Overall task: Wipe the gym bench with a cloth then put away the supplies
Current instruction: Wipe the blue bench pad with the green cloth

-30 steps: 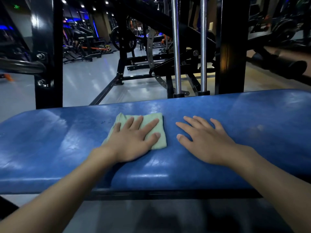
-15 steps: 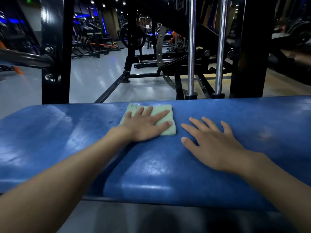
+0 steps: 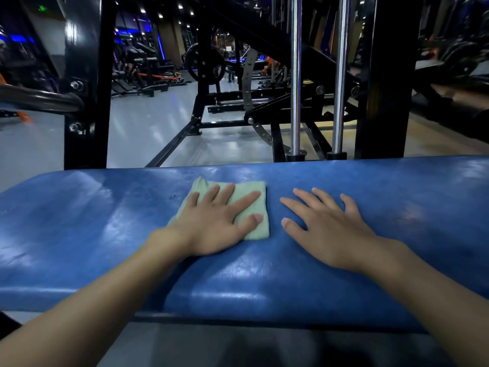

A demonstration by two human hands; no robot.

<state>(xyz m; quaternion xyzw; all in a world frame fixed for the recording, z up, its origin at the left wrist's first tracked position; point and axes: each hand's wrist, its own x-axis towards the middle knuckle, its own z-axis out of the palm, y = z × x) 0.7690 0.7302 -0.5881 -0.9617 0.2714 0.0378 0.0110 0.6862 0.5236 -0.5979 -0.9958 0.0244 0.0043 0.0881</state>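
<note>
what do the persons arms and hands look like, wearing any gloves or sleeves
Both are bare: the left hand and right hand wear no gloves, and no ring, watch or wristband shows. The forearms are uncovered to the frame edge, no sleeves in view. Nails look short.

You are working in a dim hall, lit by small ceiling spots (image 3: 180, 6) far off and blue strip lights (image 3: 160, 46) at the far left. The bench pad (image 3: 344, 274) throws back soft white glare in patches, strongest on its left half and along its near edge. The grey floor (image 3: 148, 128) carries pale streaks of reflection, and the chrome rods (image 3: 295, 75) shine hard. Shadows on the pad are soft. The wide lens bows the pad's long edges; the far right corner is dark and smeared.
</note>
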